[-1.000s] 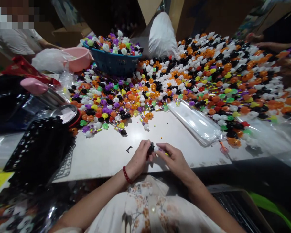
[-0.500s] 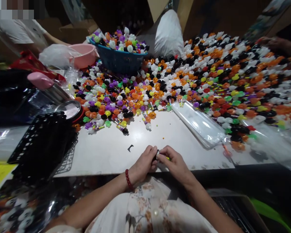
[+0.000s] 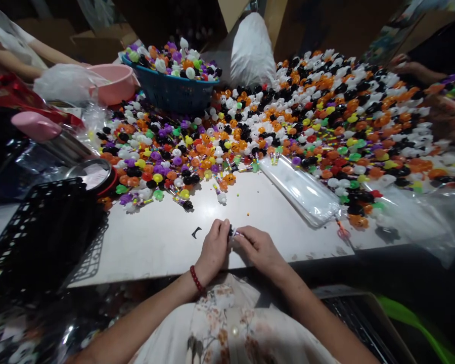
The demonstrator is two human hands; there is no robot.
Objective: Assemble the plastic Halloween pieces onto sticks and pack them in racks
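Just above the table's near edge, both hands are closed on one small candy-tube toy (image 3: pixel 232 231). Its black top is pinched in the fingers of my left hand (image 3: pixel 214 245), which has a red bead bracelet at the wrist. A thin pinkish tube end lies between the thumb and fingers of my right hand (image 3: pixel 258 246). Fingers cover much of the toy. Left of my hands, a small black crescent-shaped piece (image 3: pixel 196 232) lies loose on the white table (image 3: pixel 147 253). Beyond stretches a heap of similar toys (image 3: pixel 205 146) with orange, white, black, purple and green tops.
Clear plastic bags (image 3: pixel 301 192) and orange-handled scissors (image 3: pixel 343 231) lie to the right. Black plastic lattice trays (image 3: pixel 49 227), a pink-lidded steel bottle (image 3: pixel 56 136) and a pink basin (image 3: pixel 116 83) stand left. A blue basket (image 3: pixel 170 88) holds more toys. Other people's arms show at both far sides.
My right hand has drawn slightly away from my left, so more of the toy and its tube shows between them. The whole view has shifted a little.
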